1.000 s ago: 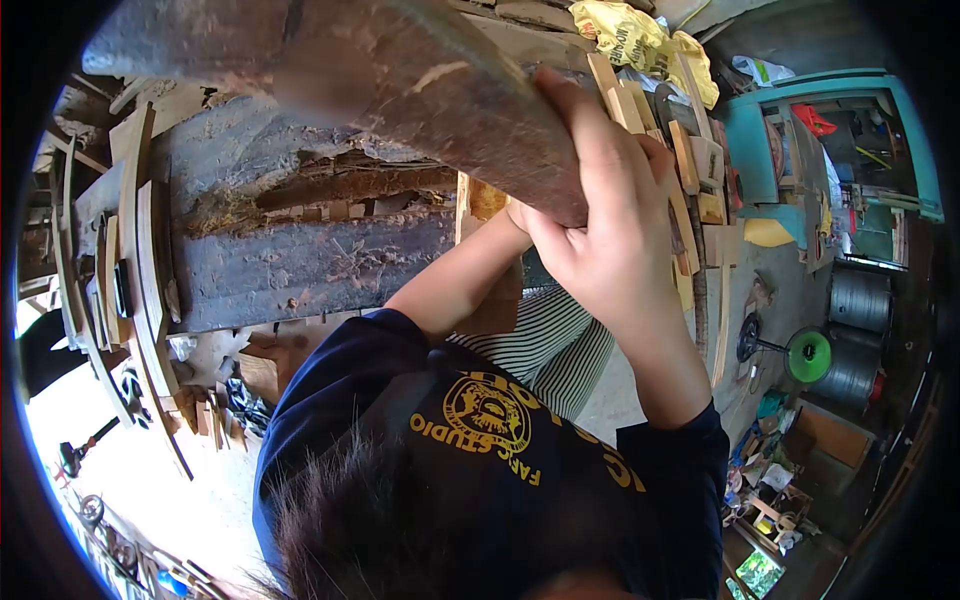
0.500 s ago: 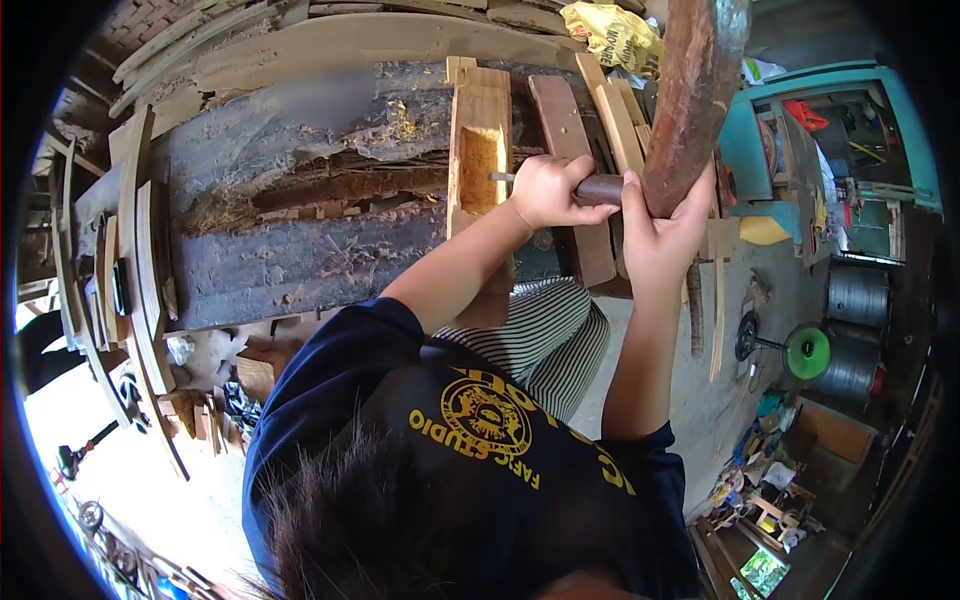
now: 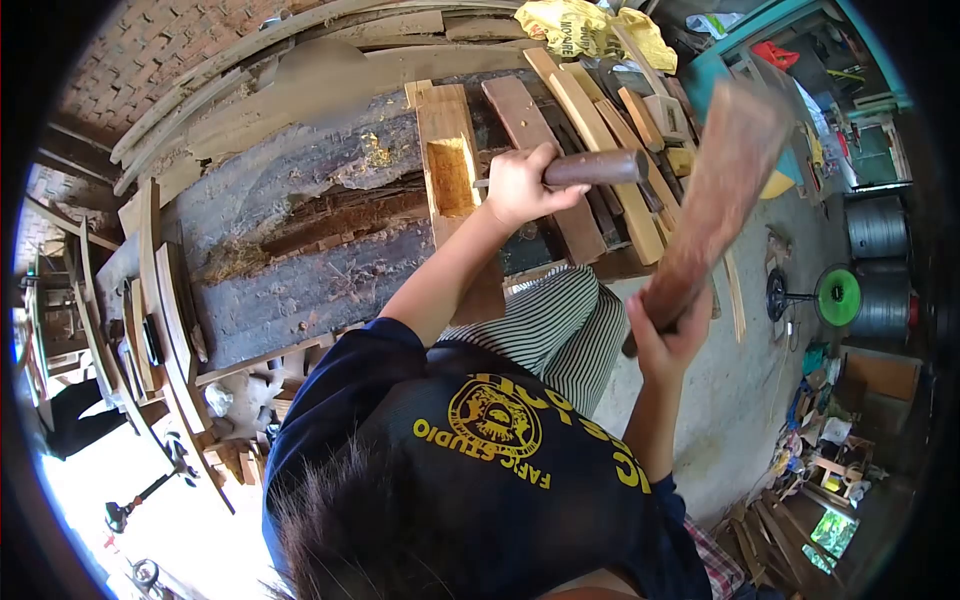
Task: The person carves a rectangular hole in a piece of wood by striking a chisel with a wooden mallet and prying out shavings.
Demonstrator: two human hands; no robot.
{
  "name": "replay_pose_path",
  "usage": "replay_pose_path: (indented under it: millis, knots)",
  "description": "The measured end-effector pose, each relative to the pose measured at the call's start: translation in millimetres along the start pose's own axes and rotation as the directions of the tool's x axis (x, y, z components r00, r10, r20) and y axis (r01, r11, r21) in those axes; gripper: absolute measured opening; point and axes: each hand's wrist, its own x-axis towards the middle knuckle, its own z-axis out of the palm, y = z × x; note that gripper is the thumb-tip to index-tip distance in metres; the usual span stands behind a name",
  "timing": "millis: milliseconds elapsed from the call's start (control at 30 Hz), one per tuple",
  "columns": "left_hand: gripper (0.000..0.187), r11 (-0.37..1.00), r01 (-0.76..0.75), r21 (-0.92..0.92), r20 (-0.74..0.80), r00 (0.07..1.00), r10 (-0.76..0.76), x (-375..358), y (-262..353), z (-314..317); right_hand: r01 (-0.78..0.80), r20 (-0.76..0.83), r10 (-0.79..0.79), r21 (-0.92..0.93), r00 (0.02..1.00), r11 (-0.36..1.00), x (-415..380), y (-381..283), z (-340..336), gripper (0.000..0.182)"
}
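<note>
My left hand (image 3: 525, 185) is wrapped round a chisel (image 3: 600, 168), its dark round handle pointing right. The chisel's blade reaches left to a recess cut in a pale wooden block (image 3: 452, 120); only a short piece of blade shows beside my fingers. My right hand (image 3: 675, 335) grips the lower end of a heavy, rough wooden mallet (image 3: 715, 200). Its thick end is raised up and right, apart from the chisel handle and slightly blurred. The block lies across a dark, worn bench top (image 3: 290, 290).
A brown board (image 3: 540, 140) lies just right of the block. Several wood strips (image 3: 600, 140) and a yellow sack (image 3: 565, 28) are farther along. Boards lean at the bench's left end (image 3: 175, 310). A green fan (image 3: 838, 295) and metal drums (image 3: 875, 228) stand on the right.
My right hand has dropped and the mallet has swung away from the chisel handle, baring its end. My left hand keeps the chisel at the recess. The whole view has shifted slightly.
</note>
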Motion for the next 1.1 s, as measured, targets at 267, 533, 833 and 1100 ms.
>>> replay_pose_path:
  millis: [267, 533, 833, 1100]
  knots:
    - [0.025, 0.938, 0.252, -0.239, 0.032, 0.967, -0.251, -4, 36, -11, -0.325, -0.185, 0.32, 0.007, 0.929, 0.946, -133, 38, -58, 0.068]
    - [0.021, 0.96, 0.237, -0.151, 0.007, 0.971, -0.239, -1, 58, 3, -0.424, -0.353, 0.528, 0.334, 0.772, 0.842, -145, 33, -36, 0.067]
    - [0.019, 0.987, 0.102, -0.127, -0.024, 0.994, -0.106, 24, 51, -12, -0.471, -0.396, 0.627, 0.426, 0.67, 0.772, -117, 35, -34, 0.052]
    - [0.018, 0.982, 0.101, -0.158, 0.009, 0.995, -0.101, 34, 31, -10, -0.484, -0.372, 0.705, 0.532, 0.604, 0.695, -104, 29, -25, 0.045]
